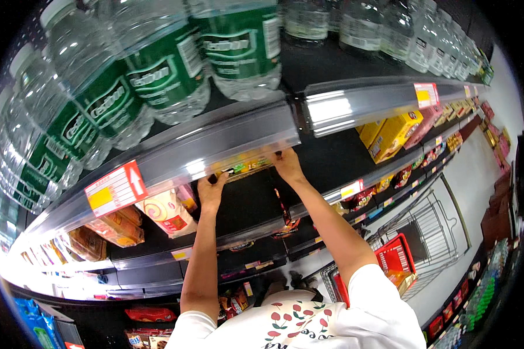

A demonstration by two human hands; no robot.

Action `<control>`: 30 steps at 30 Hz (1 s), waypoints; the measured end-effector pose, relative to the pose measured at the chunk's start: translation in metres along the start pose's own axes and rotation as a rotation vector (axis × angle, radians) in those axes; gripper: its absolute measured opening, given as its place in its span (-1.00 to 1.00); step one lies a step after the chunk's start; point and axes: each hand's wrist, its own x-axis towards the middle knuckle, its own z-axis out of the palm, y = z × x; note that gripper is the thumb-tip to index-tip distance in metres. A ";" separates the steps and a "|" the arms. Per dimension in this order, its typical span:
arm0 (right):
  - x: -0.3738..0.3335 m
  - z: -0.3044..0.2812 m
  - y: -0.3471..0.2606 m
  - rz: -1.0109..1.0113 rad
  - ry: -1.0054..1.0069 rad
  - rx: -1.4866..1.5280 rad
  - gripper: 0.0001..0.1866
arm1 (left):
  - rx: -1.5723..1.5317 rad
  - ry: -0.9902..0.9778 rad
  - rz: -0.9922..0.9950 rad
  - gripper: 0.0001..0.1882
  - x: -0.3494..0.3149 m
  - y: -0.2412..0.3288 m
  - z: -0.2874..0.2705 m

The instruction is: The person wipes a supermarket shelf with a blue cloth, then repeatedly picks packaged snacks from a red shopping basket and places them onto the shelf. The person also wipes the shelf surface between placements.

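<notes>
Both my arms reach into the shelf [244, 216] below the row of big water bottles. A yellow and green package [249, 167] lies deep on that shelf, partly hidden under the upper shelf's edge. My left hand [211, 191] is closed at its left end, thumb and fingers bent round it. At the right end my right hand [287, 165] grips it, its fingertips partly hidden behind the shelf lip. A cream-coloured bag with a swirl picture [167, 213] stands just left of my left forearm.
Large green-labelled water bottles [163, 78] stand above, behind a clear shelf lip [215, 136] with price tags. Yellow boxes [395, 135] sit to the right. Bagged bread-like packs [116, 225] are at left. A wire cart [434, 224] holding a red basket [397, 256] stands at lower right.
</notes>
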 end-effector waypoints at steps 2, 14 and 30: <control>-0.007 -0.005 -0.002 0.060 -0.002 0.019 -0.40 | 0.089 0.018 -0.108 -0.28 -0.009 0.019 0.002; -0.147 -0.086 -0.049 0.108 0.099 0.154 -0.60 | 0.167 0.156 -0.029 -0.69 -0.096 0.030 0.008; -0.521 -0.289 0.081 0.787 1.030 0.119 -0.69 | 0.416 -0.382 -0.160 -0.55 -0.096 0.061 0.041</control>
